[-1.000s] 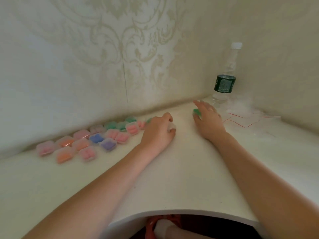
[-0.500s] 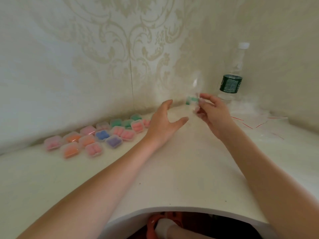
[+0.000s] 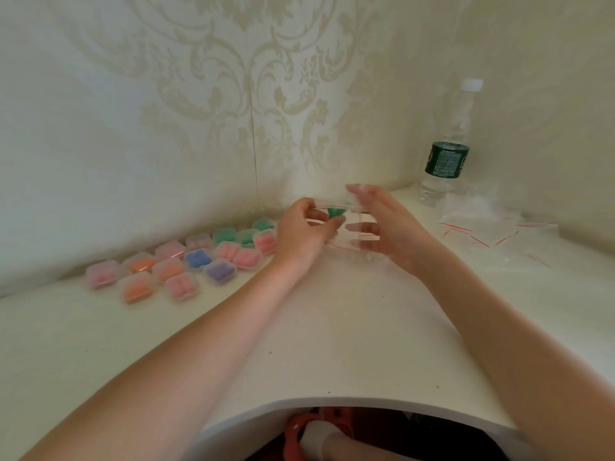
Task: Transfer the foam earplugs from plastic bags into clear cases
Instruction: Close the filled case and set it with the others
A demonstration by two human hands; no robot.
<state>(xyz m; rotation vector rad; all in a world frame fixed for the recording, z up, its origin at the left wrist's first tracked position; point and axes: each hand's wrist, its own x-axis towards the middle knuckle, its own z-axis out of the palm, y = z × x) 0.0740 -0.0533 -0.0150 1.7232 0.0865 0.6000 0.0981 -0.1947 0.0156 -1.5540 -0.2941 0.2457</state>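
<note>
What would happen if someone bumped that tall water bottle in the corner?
The water bottle stands upright, tall and narrow, so a bump would probably tip it. It looks mostly empty, with water only near its base, so it is likely light. Being round, it might then roll along the white table.
</note>
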